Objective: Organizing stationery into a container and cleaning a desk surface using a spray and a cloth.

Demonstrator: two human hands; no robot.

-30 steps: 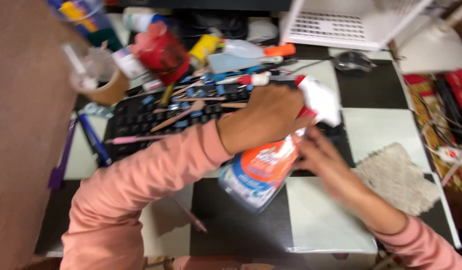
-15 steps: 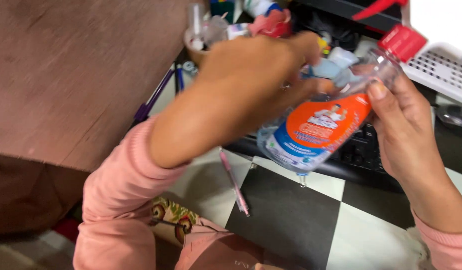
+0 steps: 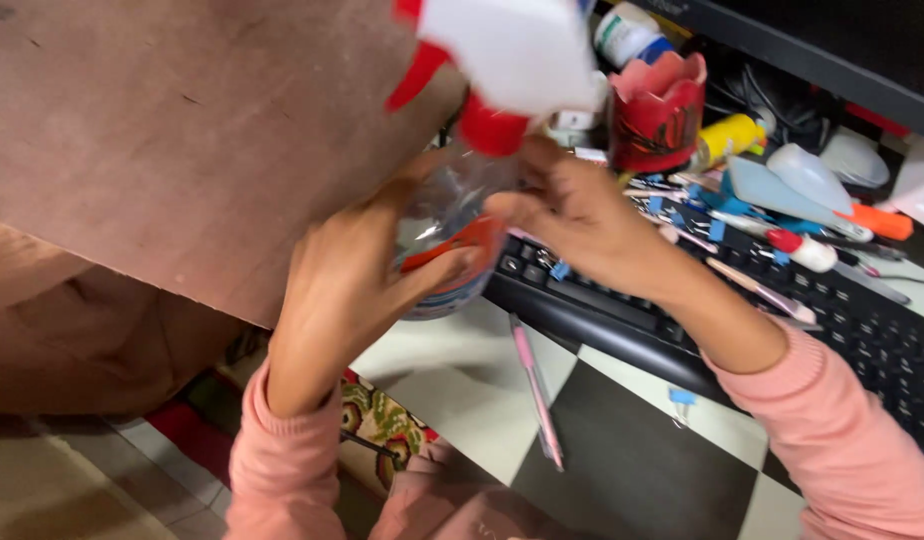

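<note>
I hold a clear spray bottle (image 3: pixel 452 215) with an orange label, a red collar and a white trigger head upright, near the left end of the black keyboard (image 3: pixel 742 320). My left hand (image 3: pixel 347 285) wraps around the bottle's body from the left. My right hand (image 3: pixel 577 220) grips the neck just under the red collar. Both sleeves are pink.
A brown board (image 3: pixel 182 130) fills the upper left. The keyboard carries pens, blue clips and markers. A red cup (image 3: pixel 657 110) and a yellow bottle (image 3: pixel 727 140) stand behind it. A pink pen (image 3: pixel 537 390) lies on the black-and-white checkered table (image 3: pixel 622 470).
The bottle went from tilted on its side to upright and moved left toward the board. My right hand shifted from the bottle's body to its neck. The view swung left.
</note>
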